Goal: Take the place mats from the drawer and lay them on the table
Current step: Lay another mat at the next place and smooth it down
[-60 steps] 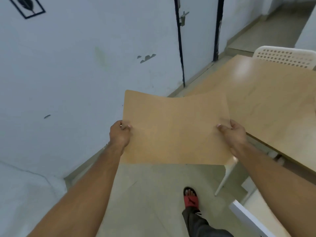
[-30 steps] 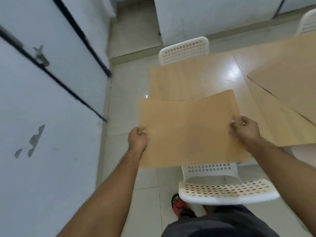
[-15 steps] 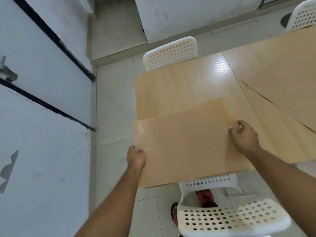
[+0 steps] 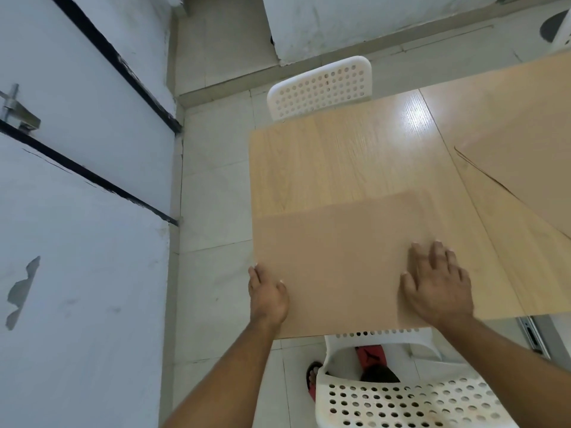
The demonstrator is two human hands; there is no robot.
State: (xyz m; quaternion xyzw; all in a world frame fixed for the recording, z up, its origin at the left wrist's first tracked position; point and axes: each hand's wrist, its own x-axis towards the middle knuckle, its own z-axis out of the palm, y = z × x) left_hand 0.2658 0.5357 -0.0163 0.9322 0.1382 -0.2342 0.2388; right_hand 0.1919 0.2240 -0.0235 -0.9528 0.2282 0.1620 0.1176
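A tan place mat (image 4: 340, 261) lies flat on the near left corner of the light wooden table (image 4: 340, 156), its near edge hanging slightly past the table's edge. My left hand (image 4: 267, 298) pinches the mat's left edge, thumb on top. My right hand (image 4: 438, 285) rests palm down on the mat's right part with fingers spread. A second tan place mat (image 4: 525, 134) lies further right on the table, partly cut off by the frame.
One white perforated chair (image 4: 321, 88) stands at the table's far side, another (image 4: 401, 403) right below me at the near side. A white wall with black lines and a latch (image 4: 18, 112) runs along the left, across a strip of tiled floor (image 4: 213, 196).
I turned from the wall to the table and lowered the mat onto its near left corner. My right hand let go of the edge and now lies flat on the mat.
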